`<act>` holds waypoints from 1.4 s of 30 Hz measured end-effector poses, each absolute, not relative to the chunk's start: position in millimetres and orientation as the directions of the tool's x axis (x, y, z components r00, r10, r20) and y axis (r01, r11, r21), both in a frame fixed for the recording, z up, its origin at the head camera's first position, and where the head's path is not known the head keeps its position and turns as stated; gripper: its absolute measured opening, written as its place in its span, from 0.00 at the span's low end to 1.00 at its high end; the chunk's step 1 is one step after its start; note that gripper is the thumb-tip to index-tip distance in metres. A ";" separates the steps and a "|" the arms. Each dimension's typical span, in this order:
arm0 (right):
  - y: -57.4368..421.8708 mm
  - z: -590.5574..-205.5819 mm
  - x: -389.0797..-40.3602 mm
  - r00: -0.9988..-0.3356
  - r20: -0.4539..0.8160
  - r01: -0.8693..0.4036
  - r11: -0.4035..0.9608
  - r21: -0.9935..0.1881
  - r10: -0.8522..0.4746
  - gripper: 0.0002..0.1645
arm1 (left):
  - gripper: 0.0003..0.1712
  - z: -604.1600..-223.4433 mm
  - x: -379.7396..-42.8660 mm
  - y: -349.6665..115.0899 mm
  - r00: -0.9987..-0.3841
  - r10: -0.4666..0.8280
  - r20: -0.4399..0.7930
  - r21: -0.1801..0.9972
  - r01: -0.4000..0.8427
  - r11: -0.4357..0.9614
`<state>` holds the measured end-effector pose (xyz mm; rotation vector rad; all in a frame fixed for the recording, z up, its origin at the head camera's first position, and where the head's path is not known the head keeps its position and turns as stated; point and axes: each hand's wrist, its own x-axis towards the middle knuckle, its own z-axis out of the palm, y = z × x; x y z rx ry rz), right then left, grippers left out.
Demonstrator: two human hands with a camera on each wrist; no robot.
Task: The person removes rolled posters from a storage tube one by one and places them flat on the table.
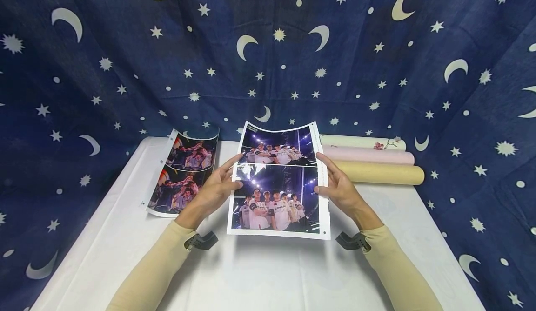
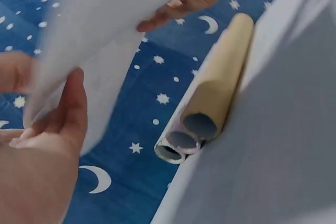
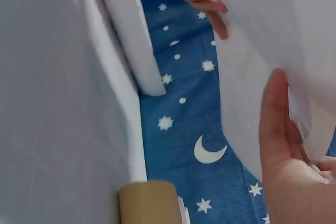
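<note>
On the printed sheet point(image 1: 276, 180), two small words in capital letters stand in the top left corner of the upper photo point(image 1: 276, 148); they read "EDWARD GAMING". The same two words stand, paler and less clear, at the top left of the lower photo point(image 1: 276, 199). On the front of a white shirt point(image 1: 281, 213) in this lower photo, the letters seem to read "EDWARD". Along the right margin point(image 1: 324, 213) runs very small print, too small for reading.
</note>
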<state>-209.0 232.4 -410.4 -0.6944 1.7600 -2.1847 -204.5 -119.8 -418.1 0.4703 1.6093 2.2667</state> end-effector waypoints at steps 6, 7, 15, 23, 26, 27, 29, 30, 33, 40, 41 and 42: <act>226.4 -412.5 -209.0 -0.915 0.139 -0.138 -0.028 -0.990 -0.380 0.53 | 0.41 -418.7 -204.8 -116.9 -0.941 0.317 0.119 0.992 0.122 -0.011; 225.4 -413.3 -209.4 -0.922 0.125 -0.131 -0.009 -0.991 -0.367 0.52 | 0.40 -418.9 -204.7 -116.8 -0.946 0.297 0.131 0.988 0.149 0.040; 215.0 -416.2 -211.5 -0.958 0.078 -0.109 0.098 -0.989 -0.275 0.45 | 0.33 -422.4 -206.9 -120.6 -0.938 0.162 0.305 0.820 0.346 0.455; 200.2 -420.4 -218.7 -0.973 0.062 -0.099 0.162 -0.982 -0.224 0.43 | 0.31 -417.9 -213.0 -130.2 -0.900 0.175 0.399 0.666 0.416 0.619; 193.8 -422.4 -224.9 -0.975 0.059 -0.101 0.189 -0.977 -0.214 0.43 | 0.31 -418.3 -217.4 -136.0 -0.895 0.179 0.409 0.627 0.418 0.658; 191.4 -422.9 -227.0 -0.976 0.057 -0.099 0.197 -0.975 -0.209 0.43 | 0.31 -418.2 -218.9 -137.9 -0.893 0.181 0.413 0.614 0.419 0.669; 186.2 -424.3 -231.7 -0.977 0.053 -0.098 0.214 -0.972 -0.204 0.43 | 0.30 -418.2 -222.0 -142.3 -0.890 0.182 0.418 0.586 0.417 0.694; 183.3 -425.1 -234.2 -0.977 0.054 -0.099 0.218 -0.971 -0.204 0.43 | 0.30 -418.3 -223.9 -144.4 -0.889 0.183 0.420 0.575 0.417 0.704; 174.2 -428.5 -242.4 -0.978 0.058 -0.101 0.212 -0.972 -0.202 0.43 | 0.30 -418.3 -229.9 -150.0 -0.889 0.183 0.420 0.555 0.411 0.723; 154.9 -442.8 -260.6 -0.983 0.094 -0.137 0.294 -0.946 -0.155 0.43 | 0.30 -423.0 -245.8 -159.3 -0.920 0.166 0.355 0.567 0.354 0.744; 152.6 -445.2 -262.9 -0.984 0.106 -0.147 0.322 -0.935 -0.142 0.43 | 0.30 -424.1 -247.8 -160.2 -0.924 0.165 0.346 0.565 0.345 0.749; 150.2 -447.2 -264.7 -0.985 0.116 -0.154 0.355 -0.922 -0.125 0.42 | 0.30 -425.3 -249.8 -161.0 -0.928 0.161 0.336 0.564 0.335 0.755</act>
